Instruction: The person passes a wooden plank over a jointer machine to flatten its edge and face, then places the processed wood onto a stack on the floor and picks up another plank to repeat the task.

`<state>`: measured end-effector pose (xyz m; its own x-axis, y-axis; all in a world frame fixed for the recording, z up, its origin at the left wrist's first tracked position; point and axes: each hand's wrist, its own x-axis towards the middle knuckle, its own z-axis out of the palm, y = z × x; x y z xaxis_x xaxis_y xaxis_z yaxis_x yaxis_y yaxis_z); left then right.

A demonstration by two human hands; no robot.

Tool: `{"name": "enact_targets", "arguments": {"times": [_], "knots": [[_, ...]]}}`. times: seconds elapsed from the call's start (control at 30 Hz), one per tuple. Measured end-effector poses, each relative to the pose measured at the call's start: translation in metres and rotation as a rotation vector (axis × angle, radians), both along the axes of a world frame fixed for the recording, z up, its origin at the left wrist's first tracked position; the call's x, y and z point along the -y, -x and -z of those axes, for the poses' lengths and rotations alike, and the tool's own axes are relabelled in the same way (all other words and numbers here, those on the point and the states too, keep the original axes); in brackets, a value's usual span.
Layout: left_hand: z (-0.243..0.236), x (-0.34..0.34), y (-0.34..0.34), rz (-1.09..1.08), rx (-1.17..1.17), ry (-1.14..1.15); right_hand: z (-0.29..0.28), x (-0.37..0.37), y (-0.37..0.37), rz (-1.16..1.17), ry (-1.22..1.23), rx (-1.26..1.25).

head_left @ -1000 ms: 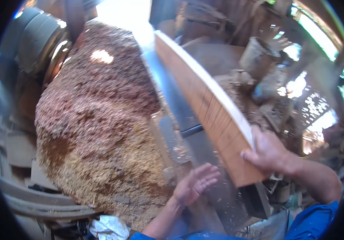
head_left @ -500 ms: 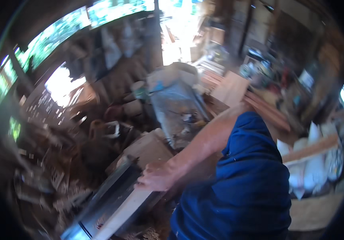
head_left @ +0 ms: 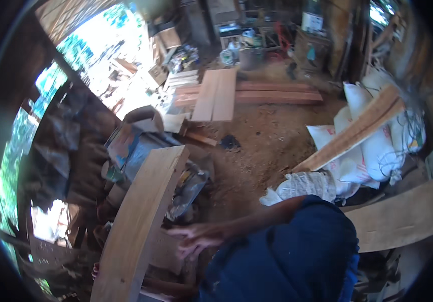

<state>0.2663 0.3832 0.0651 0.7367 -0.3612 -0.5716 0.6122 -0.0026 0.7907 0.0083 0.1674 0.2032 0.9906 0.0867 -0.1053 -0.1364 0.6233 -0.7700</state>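
Note:
A thick, pale wooden plank (head_left: 138,216) rises at a slant from the lower edge, left of the middle. My left hand (head_left: 95,271) is wrapped round its lower part; only fingertips show at the plank's left edge, and the rest is hidden behind the wood. Part of a bare forearm shows at the plank's right side, by the lower edge. My right hand (head_left: 200,238) hovers just right of the plank, fingers stretched and apart, holding nothing. I cannot tell whether its fingertips touch the wood.
Beyond the plank stands a cluttered bench (head_left: 143,151). Wide boards (head_left: 215,95) lie across reddish beams (head_left: 277,94) on the dirt floor. At right, a long timber (head_left: 352,128) leans over stuffed white sacks (head_left: 344,163). Another broad board (head_left: 402,214) lies at the right edge.
The view has swung rightward. My right hand, on the plank's end before, has come off it with fingers spread. The plank is now raised, my left fingers round it.

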Motion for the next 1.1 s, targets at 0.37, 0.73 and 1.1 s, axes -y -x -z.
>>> {"name": "enact_targets", "arguments": {"times": [0.37, 0.73, 1.1], "knots": [[-0.021, 0.172, 0.044, 0.434, 0.042, -0.212, -0.017, 0.079, 0.009, 0.29, -0.772, 0.247], [0.062, 0.406, 0.045, 0.767, -0.021, -0.304, 0.036, 0.272, 0.013, 0.742, -0.886, 0.095], [0.116, 0.741, 0.114, 1.15, -0.049, -0.216, 0.092, 0.527, 0.045, 0.729, -0.912, 0.353]]}}
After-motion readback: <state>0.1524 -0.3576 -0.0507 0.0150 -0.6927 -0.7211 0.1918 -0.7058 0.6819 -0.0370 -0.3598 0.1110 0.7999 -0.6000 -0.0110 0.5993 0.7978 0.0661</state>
